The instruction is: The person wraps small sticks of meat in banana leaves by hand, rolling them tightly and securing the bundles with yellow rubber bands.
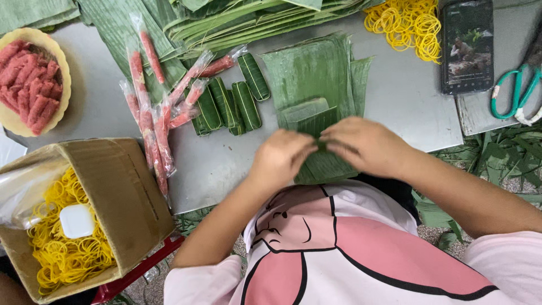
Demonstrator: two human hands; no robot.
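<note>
Fingers of both our hands met over a folded banana leaf (323, 161) at the near edge of the tabletop (395, 96), just in front of our chest. Our left hand (280, 158) was curled, its fingertips bent inward and pinching the leaf's fold; our right hand (364, 146) lay across the same fold with its fingers drawn together and pressed down on it, so that neither hand was spread open. We could not tell what, if anything, lay inside the fold, since our hands covered it. Beyond the hands, toward the middle of the tabletop, lay a stack of cut leaves (316, 73). Just left of that stack sat several finished green rolls (231, 104), and left of those a scatter of pink sausages in clear wrap (152, 121). A shallow dish of unwrapped pink sausages (31, 79) sat at the far left edge. Loose yellow rubber bands (409, 22) were heaped at the far edge, beside a phone (467, 45), with green-handled scissors (516, 93) at the right. Off the near left corner stood a cardboard box (121, 192) of more yellow bands.
</note>
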